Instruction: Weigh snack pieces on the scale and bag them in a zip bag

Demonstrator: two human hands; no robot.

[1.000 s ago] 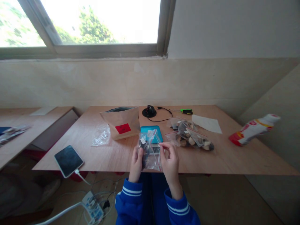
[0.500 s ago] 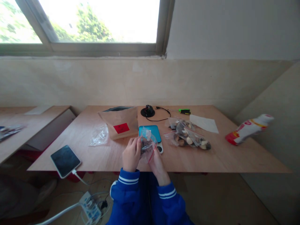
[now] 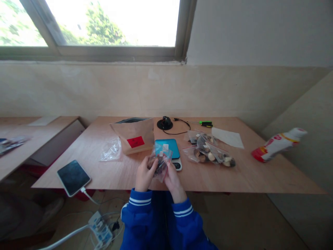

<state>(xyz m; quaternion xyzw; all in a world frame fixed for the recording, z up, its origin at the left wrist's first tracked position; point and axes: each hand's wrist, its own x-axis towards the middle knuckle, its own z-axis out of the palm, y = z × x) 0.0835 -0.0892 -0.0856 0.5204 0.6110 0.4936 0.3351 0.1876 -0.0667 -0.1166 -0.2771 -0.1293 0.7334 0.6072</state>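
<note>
Head view, left to right. Dark-screened tablet [image 3: 73, 177] lies flat at the near left corner of the worktop [image 3: 260, 177], with a white cable at its near edge running down to a power strip [image 3: 101, 231] on the floor. Right of it, further back: a crumpled empty clear bag [image 3: 111, 150], then a brown paper envelope [image 3: 135, 139] with a red label, its right edge just beside a teal-topped scale [image 3: 168, 150]. Left hand [image 3: 144, 175] and right hand [image 3: 173, 178] are raised together over the near edge of the worktop, in front of the scale. Between them is a small zip bag [image 3: 160, 162], clear with a red seal strip and a white sticker, with dark pieces inside. Left fingers are curled closed on the bag's left side. Right fingers are closed on its lower right edge, mostly hidden behind the plastic. The bag is off the worktop and overlaps the near part of the scale in this view. Far centre: a black round device [image 3: 165, 124] with a thin cable, and a green-and-black pen [image 3: 206, 123]. Right of the scale are filled zip bags [image 3: 210, 154] of mixed brown and pale pieces, touching one another, with a white paper sheet [image 3: 227, 137] behind them. Far right, well apart, a red-and-white bottle [image 3: 278, 145] lies on its side; what it rests on cannot be told.
</note>
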